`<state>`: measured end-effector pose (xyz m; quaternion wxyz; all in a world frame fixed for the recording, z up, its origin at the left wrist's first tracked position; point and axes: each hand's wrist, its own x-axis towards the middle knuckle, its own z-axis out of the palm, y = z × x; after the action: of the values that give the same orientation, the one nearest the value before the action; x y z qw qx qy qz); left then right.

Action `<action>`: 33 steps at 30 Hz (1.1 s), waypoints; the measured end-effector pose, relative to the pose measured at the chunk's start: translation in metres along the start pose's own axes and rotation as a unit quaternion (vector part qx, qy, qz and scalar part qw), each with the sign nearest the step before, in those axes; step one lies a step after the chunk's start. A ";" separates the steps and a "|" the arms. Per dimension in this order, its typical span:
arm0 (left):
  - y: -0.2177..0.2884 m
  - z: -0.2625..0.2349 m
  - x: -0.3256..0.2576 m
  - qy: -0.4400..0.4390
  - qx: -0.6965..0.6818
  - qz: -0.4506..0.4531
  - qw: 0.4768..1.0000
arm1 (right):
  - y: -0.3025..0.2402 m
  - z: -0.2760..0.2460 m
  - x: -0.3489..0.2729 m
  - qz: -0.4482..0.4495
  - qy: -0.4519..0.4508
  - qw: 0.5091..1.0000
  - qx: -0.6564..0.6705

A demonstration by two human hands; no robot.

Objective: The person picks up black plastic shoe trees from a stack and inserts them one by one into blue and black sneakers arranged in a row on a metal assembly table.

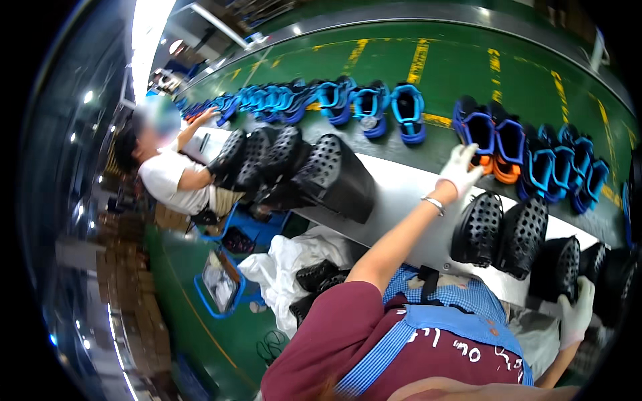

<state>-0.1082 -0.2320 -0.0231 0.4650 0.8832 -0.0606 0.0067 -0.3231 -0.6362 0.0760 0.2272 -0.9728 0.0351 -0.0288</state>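
My left hand (461, 170), in a white glove, stretches across the grey metal bench with its fingers apart. Its fingertips are at the orange heel of a blue-and-orange shoe (479, 137); I cannot tell if they touch. A matching shoe (508, 144) stands to its right. At the near right, my gloved right hand (576, 314) has thumb and fingers around the near end of a black shoe-shaped form (559, 266) with round holes. Two more such forms, a left one (479, 227) and a right one (524, 234), stand between my hands.
Light-blue and dark-blue shoes (406, 110) line the bench's far side, with several more (558, 160) at right. Large black perforated forms (334, 177) stand on the metal bench (401, 194). A co-worker (170, 177) works at left. White cloth (281, 260) and a blue-framed basket (221, 284) sit below.
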 end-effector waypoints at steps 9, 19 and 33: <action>-0.014 0.007 -0.026 0.053 -0.015 0.004 0.998 | 0.016 0.007 0.008 -0.030 0.010 0.998 0.046; -0.006 0.002 -0.032 0.049 0.025 0.016 0.998 | 0.018 -0.022 -0.003 -0.051 -0.006 0.998 0.045; 0.151 -0.017 -0.038 -0.219 -0.650 0.056 0.725 | -0.181 -0.026 0.095 -0.222 -0.062 0.944 0.235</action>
<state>-0.1619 -0.2989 0.1075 0.8979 0.3361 -0.2001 -0.2021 -0.2203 -0.4936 0.1834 0.4389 -0.8748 -0.2035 -0.0252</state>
